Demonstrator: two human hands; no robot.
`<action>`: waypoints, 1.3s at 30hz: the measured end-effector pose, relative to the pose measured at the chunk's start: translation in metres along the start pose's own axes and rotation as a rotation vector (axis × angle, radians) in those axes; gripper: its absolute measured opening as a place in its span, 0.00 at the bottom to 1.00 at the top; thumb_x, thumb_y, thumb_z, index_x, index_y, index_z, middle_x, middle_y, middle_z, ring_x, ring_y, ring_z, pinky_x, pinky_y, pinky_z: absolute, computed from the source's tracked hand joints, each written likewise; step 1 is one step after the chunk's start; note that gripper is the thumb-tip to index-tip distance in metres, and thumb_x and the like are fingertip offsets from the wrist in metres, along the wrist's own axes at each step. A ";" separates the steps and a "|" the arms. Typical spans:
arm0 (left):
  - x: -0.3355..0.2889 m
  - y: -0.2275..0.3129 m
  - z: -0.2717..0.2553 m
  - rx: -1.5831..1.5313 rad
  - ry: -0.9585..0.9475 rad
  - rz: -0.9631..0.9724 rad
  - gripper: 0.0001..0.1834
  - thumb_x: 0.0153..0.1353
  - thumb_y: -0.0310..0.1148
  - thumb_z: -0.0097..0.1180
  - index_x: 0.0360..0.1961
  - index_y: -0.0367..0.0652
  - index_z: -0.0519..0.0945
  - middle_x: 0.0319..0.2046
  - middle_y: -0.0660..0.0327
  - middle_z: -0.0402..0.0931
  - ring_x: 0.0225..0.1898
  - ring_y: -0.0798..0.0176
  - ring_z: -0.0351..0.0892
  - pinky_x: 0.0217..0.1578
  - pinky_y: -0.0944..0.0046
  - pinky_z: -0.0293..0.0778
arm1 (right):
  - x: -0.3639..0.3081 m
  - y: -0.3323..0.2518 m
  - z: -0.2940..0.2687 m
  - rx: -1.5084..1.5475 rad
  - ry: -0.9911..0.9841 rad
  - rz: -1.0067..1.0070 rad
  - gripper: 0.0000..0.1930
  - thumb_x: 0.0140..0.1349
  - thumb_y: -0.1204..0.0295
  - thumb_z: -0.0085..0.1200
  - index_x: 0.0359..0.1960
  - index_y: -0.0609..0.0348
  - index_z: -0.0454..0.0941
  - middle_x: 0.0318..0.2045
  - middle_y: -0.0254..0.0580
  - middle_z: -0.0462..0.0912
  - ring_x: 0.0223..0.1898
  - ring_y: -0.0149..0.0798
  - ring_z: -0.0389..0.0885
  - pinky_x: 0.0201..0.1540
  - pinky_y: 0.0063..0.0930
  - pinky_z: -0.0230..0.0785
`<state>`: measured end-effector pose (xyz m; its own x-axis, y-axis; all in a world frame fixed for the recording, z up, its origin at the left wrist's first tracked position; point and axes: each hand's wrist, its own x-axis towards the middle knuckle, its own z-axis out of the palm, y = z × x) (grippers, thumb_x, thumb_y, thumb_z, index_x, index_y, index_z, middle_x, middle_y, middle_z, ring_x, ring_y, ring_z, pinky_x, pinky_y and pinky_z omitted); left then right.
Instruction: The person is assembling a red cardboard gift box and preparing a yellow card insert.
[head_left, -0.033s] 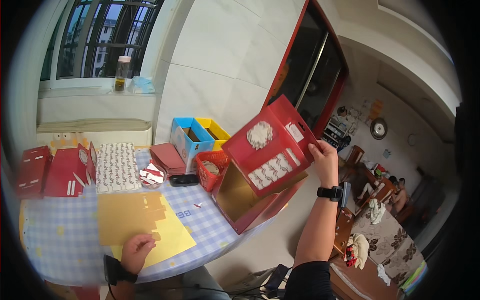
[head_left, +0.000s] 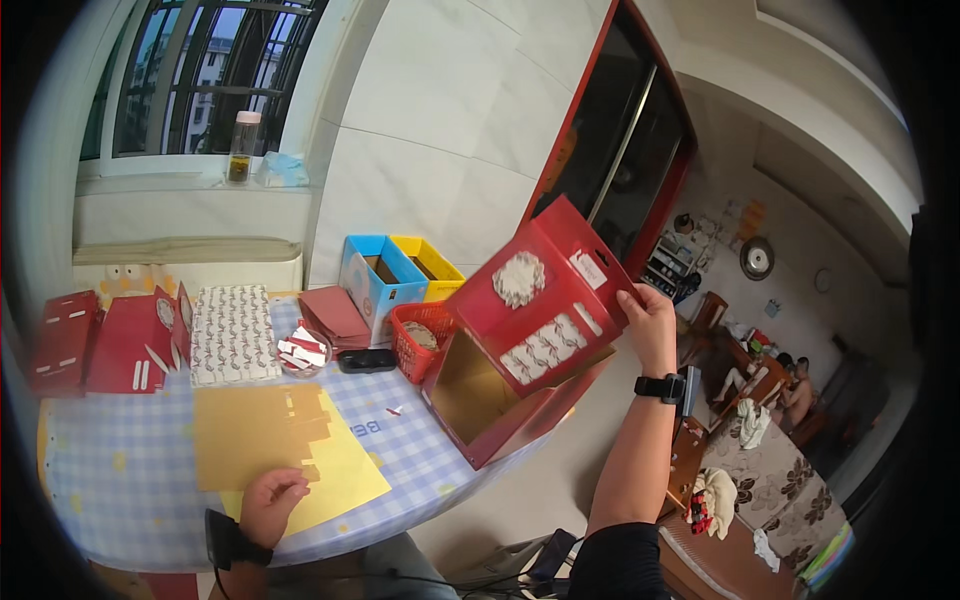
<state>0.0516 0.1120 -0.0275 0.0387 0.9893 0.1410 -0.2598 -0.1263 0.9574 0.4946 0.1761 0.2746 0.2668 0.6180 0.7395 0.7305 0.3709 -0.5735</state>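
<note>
My right hand, raised at the right, grips the edge of a flat red cardboard piece. On it are a slot near that edge, a pale scalloped round and patterned pale panels. Beneath it, at the table's right edge, stands an open red box with a gold inside. My left hand rests over the yellow sheet, fingers curled together; I cannot make out anything in them. Just beyond it a golden-brown sheet with small stuck strips along its stepped right edge overlaps the yellow one.
A red basket, blue bin, yellow bin, black case and bowl of paper strips stand at the back. Left are a patterned stack and red card pieces. People sit far right.
The red cardboard piece in my right hand has tilted and shifted slightly. My left hand stays over the sheets.
</note>
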 end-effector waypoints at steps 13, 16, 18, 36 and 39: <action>-0.003 0.006 0.001 -0.002 0.067 -0.066 0.09 0.59 0.22 0.54 0.41 0.32 0.76 0.35 0.57 0.79 0.38 0.64 0.80 0.43 0.67 0.76 | 0.031 0.034 -0.031 -0.532 0.247 0.129 0.13 0.59 0.63 0.56 0.39 0.59 0.82 0.30 0.48 0.84 0.34 0.47 0.82 0.38 0.34 0.71; -0.002 0.006 0.000 0.039 0.050 -0.053 0.08 0.59 0.21 0.53 0.41 0.32 0.76 0.35 0.57 0.79 0.38 0.64 0.80 0.43 0.67 0.76 | 0.031 0.054 -0.011 -0.755 0.178 0.094 0.14 0.56 0.61 0.57 0.40 0.53 0.83 0.37 0.49 0.83 0.41 0.52 0.81 0.44 0.41 0.72; -0.002 0.006 0.001 0.021 0.066 -0.038 0.08 0.59 0.21 0.53 0.40 0.32 0.76 0.35 0.58 0.79 0.38 0.64 0.80 0.43 0.67 0.76 | 0.028 0.060 0.009 -0.830 0.069 0.121 0.13 0.55 0.61 0.57 0.40 0.52 0.83 0.37 0.49 0.83 0.42 0.52 0.81 0.45 0.42 0.73; -0.004 0.004 -0.002 -0.049 0.083 -0.061 0.08 0.58 0.21 0.54 0.40 0.33 0.76 0.35 0.57 0.78 0.38 0.64 0.80 0.42 0.67 0.76 | 0.030 0.115 0.038 -1.129 -0.309 0.394 0.14 0.52 0.71 0.54 0.41 0.58 0.82 0.44 0.52 0.82 0.45 0.51 0.82 0.46 0.37 0.75; -0.004 0.008 0.000 -0.030 0.045 -0.010 0.07 0.59 0.20 0.54 0.39 0.33 0.76 0.34 0.58 0.78 0.38 0.65 0.79 0.43 0.68 0.75 | 0.024 0.118 0.038 -1.069 -0.101 0.357 0.18 0.52 0.69 0.55 0.46 0.59 0.77 0.49 0.53 0.78 0.48 0.53 0.80 0.48 0.38 0.74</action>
<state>0.0497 0.1069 -0.0199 -0.0015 0.9928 0.1194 -0.2882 -0.1148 0.9507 0.5632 0.2615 0.2111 0.5514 0.6408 0.5342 0.7983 -0.5912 -0.1149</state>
